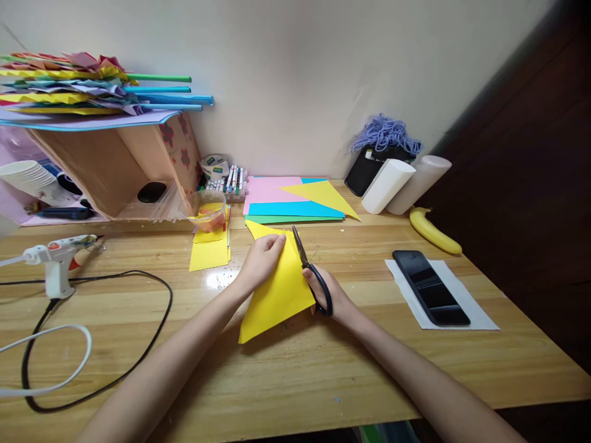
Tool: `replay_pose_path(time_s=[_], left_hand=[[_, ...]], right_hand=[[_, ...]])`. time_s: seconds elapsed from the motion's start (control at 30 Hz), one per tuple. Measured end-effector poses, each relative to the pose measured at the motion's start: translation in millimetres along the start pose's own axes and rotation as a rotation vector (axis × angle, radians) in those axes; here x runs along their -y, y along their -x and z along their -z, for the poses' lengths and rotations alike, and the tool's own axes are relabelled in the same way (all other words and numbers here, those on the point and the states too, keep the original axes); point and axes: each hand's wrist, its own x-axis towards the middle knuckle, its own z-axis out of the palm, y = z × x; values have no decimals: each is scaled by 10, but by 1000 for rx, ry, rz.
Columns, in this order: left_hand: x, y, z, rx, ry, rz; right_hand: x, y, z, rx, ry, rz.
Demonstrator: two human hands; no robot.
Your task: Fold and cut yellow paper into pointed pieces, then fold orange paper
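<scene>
Yellow paper (282,295), probably light and easily creased, was in the left fingers (276,242), pinched near its upper edge, a sensible hold; beside them, the right fingers (314,283) were curled closed around black-handled scissors (302,253).

Black-handled scissors (303,257) slant at the edge of yellow paper (281,295).

Plain yellow paper (279,289), black-handled scissors (305,263)
</scene>
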Motion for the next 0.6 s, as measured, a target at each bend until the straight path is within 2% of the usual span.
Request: replay_pose_path(time_s=[0.2, 0.27, 0.37, 0.43, 0.5, 0.6], left_hand=[[-26, -126, 428, -73, 52, 71], [-28, -153, 576, -28, 15, 103], [-24, -174, 713, -27, -56, 118], [8, -188, 729, -29, -108, 114], [86, -210, 688, -7, -214, 105], [261, -250, 568, -36, -502, 59]], right_hand=[[-19, -88, 187, -338, 508, 87], [-45, -117, 220, -400, 625, 77], [-71, -147, 221, -405, 725, 96], [-75, -153, 204, -376, 748, 89], [-72, -151, 188, -339, 737, 47], [-77, -148, 188, -287, 688, -26]])
